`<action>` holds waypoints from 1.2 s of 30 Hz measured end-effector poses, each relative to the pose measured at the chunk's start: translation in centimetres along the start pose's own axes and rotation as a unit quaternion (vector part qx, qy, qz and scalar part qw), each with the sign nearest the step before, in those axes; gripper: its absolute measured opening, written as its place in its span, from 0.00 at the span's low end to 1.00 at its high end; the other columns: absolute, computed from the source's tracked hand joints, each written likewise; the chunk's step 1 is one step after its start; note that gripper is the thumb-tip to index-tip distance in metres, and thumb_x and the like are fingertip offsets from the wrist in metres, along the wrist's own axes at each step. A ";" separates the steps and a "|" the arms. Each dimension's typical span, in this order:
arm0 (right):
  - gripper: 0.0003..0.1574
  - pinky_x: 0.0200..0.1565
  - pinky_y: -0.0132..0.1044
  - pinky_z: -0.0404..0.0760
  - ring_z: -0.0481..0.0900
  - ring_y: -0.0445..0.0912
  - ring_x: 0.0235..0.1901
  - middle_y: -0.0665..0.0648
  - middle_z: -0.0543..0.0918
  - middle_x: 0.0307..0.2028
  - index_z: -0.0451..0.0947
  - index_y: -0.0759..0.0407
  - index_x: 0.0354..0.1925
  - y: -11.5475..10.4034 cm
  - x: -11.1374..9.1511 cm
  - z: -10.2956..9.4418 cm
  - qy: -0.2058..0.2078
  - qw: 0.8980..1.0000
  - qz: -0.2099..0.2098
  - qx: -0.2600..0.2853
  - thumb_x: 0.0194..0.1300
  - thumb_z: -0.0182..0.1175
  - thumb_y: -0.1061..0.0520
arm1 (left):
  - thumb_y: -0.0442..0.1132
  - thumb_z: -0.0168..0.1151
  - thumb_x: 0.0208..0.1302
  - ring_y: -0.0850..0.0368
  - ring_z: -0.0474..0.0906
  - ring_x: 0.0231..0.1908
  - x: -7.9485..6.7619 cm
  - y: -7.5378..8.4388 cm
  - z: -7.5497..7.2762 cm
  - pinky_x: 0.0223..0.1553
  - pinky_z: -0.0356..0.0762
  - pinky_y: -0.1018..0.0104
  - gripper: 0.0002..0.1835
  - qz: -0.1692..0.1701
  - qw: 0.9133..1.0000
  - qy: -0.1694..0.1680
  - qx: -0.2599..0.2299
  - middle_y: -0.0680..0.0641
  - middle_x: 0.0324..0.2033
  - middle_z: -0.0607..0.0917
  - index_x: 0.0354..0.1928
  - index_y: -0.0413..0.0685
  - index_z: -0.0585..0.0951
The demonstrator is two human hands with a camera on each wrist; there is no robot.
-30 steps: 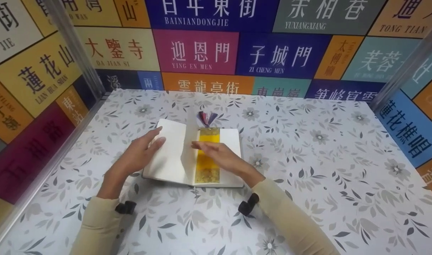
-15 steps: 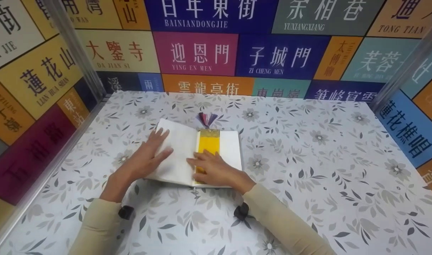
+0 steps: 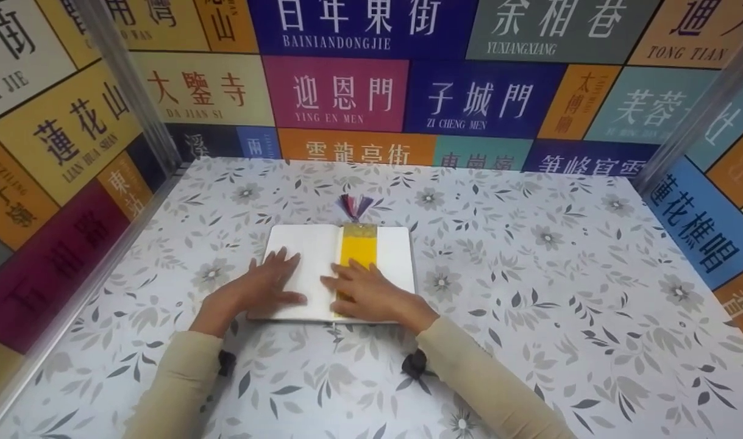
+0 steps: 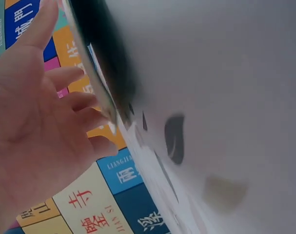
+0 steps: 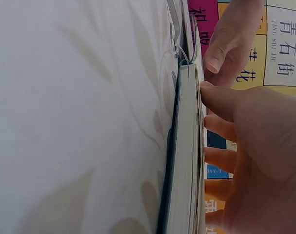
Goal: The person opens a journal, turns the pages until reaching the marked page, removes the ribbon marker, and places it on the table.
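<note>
An open notebook (image 3: 310, 244) with blank white pages lies flat on the table, its page edges (image 5: 184, 146) showing in the right wrist view. On its right page lies a yellow bookmark (image 3: 358, 247) with gold-patterned ends, and a multicoloured tassel (image 3: 355, 206) sticks out past the top edge. My left hand (image 3: 264, 285) rests on the left page with fingers spread. With its fingers spread too, my right hand (image 3: 374, 294) presses on the bookmark and the right page near the spine, hiding the bookmark's lower part.
The table (image 3: 529, 341) is covered in a white cloth with grey flowers and leaves. Colourful panels (image 3: 337, 91) with Chinese lettering stand along the back and both sides. A thin ribbon (image 5: 174, 24) comes out at the notebook's bottom edge.
My left hand has lowered the raised left page flat and slid down it. My right hand has let the loose upright leaf fall left and settled onto the bookmark.
</note>
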State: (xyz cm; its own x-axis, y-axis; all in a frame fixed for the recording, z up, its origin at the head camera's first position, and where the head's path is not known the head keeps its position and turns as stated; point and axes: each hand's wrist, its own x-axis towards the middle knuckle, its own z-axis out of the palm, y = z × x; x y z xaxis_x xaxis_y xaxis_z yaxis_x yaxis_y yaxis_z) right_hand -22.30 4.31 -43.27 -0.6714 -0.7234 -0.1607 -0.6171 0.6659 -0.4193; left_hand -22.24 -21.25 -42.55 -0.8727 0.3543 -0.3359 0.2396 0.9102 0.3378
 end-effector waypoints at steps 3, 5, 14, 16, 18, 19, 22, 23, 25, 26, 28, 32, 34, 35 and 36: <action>0.35 0.79 0.63 0.40 0.44 0.62 0.80 0.56 0.52 0.80 0.58 0.43 0.77 0.1 0.0 0.1 0.006 1.000 -0.004 0.000 0.77 0.48 0.41 | 0.63 0.59 0.67 0.30 0.35 0.78 0.5 0.4 0.1 0.78 0.37 0.36 0.53 0.001 1.000 -0.011 0.004 0.29 0.77 0.38 0.80 0.43 0.44; 0.35 0.78 0.63 0.40 0.44 0.62 0.80 0.56 0.53 0.80 0.58 0.43 0.77 0.1 0.0 0.1 0.007 1.000 -0.005 -0.002 0.77 0.48 0.41 | 0.63 0.60 0.66 0.29 0.35 0.78 0.7 0.6 0.1 0.78 0.39 0.36 0.55 -0.002 1.000 -0.020 0.003 0.28 0.77 0.36 0.80 0.44 0.43; 0.36 0.78 0.64 0.41 0.45 0.63 0.79 0.57 0.54 0.79 0.58 0.45 0.77 0.2 0.0 0.0 0.007 1.000 -0.013 -0.007 0.76 0.49 0.40 | 0.64 0.63 0.63 0.24 0.36 0.76 1.2 0.9 -0.4 0.77 0.43 0.33 0.57 -0.003 0.999 -0.050 0.013 0.25 0.76 0.35 0.80 0.46 0.42; 0.36 0.78 0.64 0.42 0.45 0.63 0.79 0.57 0.54 0.79 0.59 0.44 0.77 0.2 0.0 0.0 0.007 1.000 -0.011 -0.009 0.76 0.49 0.40 | 0.64 0.63 0.63 0.24 0.36 0.76 1.2 1.1 -0.5 0.76 0.43 0.32 0.57 -0.009 0.998 -0.056 0.018 0.25 0.76 0.36 0.80 0.47 0.42; 0.36 0.78 0.64 0.42 0.45 0.62 0.79 0.56 0.54 0.80 0.59 0.43 0.77 0.2 0.0 -0.1 0.005 1.000 -0.006 -0.009 0.76 0.49 0.39 | 0.64 0.63 0.63 0.25 0.36 0.76 1.2 1.3 -0.7 0.76 0.42 0.33 0.57 -0.020 0.998 -0.063 0.020 0.27 0.76 0.36 0.81 0.49 0.42; 0.36 0.78 0.64 0.42 0.45 0.62 0.80 0.55 0.53 0.80 0.59 0.43 0.77 0.2 0.1 -0.1 0.003 1.000 -0.002 -0.008 0.76 0.49 0.39 | 0.65 0.63 0.63 0.26 0.35 0.77 1.2 1.4 -0.8 0.77 0.41 0.33 0.57 -0.027 0.997 -0.066 0.019 0.27 0.77 0.36 0.81 0.50 0.42; 0.35 0.78 0.63 0.43 0.45 0.60 0.80 0.54 0.54 0.80 0.60 0.43 0.76 0.1 0.2 -0.3 0.002 1.000 0.006 -0.005 0.75 0.50 0.40 | 0.66 0.63 0.62 0.30 0.34 0.78 1.4 1.8 -1.0 0.77 0.39 0.34 0.57 -0.052 0.996 -0.077 0.009 0.31 0.78 0.35 0.81 0.54 0.41; 0.35 0.78 0.63 0.44 0.45 0.60 0.80 0.54 0.54 0.79 0.61 0.43 0.76 0.1 0.2 -0.4 0.002 1.000 0.010 -0.002 0.75 0.50 0.40 | 0.66 0.63 0.62 0.31 0.33 0.78 1.4 1.9 -1.0 0.78 0.39 0.34 0.56 -0.060 0.995 -0.079 0.006 0.32 0.78 0.35 0.81 0.55 0.41; 0.35 0.78 0.63 0.46 0.47 0.60 0.80 0.55 0.56 0.79 0.63 0.46 0.75 0.2 0.3 -0.6 0.012 1.000 0.014 0.003 0.75 0.51 0.41 | 0.66 0.63 0.62 0.33 0.32 0.78 1.5 2.2 -1.0 0.78 0.38 0.35 0.56 -0.078 0.993 -0.083 0.000 0.34 0.78 0.35 0.81 0.57 0.41; 0.34 0.78 0.63 0.48 0.49 0.60 0.79 0.56 0.58 0.78 0.64 0.47 0.75 0.2 0.3 -0.7 0.021 1.000 0.017 0.008 0.76 0.51 0.41 | 0.65 0.63 0.62 0.33 0.32 0.78 1.6 2.3 -1.0 0.78 0.38 0.35 0.56 -0.082 0.993 -0.084 0.001 0.34 0.78 0.35 0.81 0.57 0.42; 0.33 0.77 0.62 0.52 0.53 0.59 0.78 0.58 0.61 0.77 0.66 0.50 0.73 0.3 0.4 -1.0 0.044 0.999 0.026 0.018 0.75 0.52 0.43 | 0.64 0.64 0.62 0.32 0.33 0.78 1.7 2.6 -1.1 0.78 0.39 0.34 0.56 -0.085 0.993 -0.083 0.006 0.33 0.79 0.36 0.81 0.55 0.43; 0.29 0.72 0.57 0.63 0.66 0.58 0.70 0.62 0.70 0.70 0.72 0.56 0.68 0.6 0.6 -1.5 0.115 0.990 0.066 0.058 0.73 0.56 0.49 | 0.63 0.65 0.62 0.30 0.34 0.78 1.9 2.9 -1.2 0.78 0.39 0.34 0.56 -0.082 0.993 -0.080 0.009 0.32 0.78 0.37 0.81 0.52 0.44; 0.27 0.69 0.53 0.69 0.71 0.57 0.64 0.64 0.74 0.64 0.75 0.59 0.65 0.8 0.8 -1.6 0.158 0.978 0.098 0.098 0.72 0.59 0.52 | 0.62 0.65 0.61 0.30 0.34 0.78 2.0 2.9 -1.2 0.78 0.38 0.34 0.56 -0.082 0.993 -0.081 0.005 0.32 0.78 0.38 0.81 0.51 0.44; 0.26 0.67 0.51 0.72 0.74 0.57 0.60 0.64 0.75 0.61 0.76 0.60 0.64 1.0 1.0 -1.7 0.179 0.969 0.116 0.121 0.71 0.60 0.53 | 0.62 0.65 0.61 0.30 0.34 0.78 2.0 2.9 -1.3 0.78 0.38 0.35 0.56 -0.084 0.993 -0.082 0.003 0.33 0.78 0.37 0.81 0.52 0.44; 0.26 0.65 0.49 0.75 0.75 0.56 0.57 0.64 0.76 0.58 0.77 0.62 0.63 1.1 1.2 -1.8 0.198 0.960 0.137 0.144 0.70 0.62 0.54 | 0.62 0.66 0.61 0.31 0.33 0.78 2.0 2.9 -1.3 0.78 0.37 0.35 0.56 -0.085 0.993 -0.083 0.001 0.33 0.79 0.38 0.81 0.52 0.45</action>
State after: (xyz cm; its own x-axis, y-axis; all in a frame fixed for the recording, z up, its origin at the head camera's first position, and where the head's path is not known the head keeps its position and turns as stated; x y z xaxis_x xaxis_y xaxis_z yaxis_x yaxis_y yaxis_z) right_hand -24.51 4.47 -42.35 -0.9308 -0.3643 0.0289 -0.2946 0.7013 -0.6492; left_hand -23.83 -18.17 -41.10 -0.8189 0.2256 -0.5278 0.0961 0.9604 0.2614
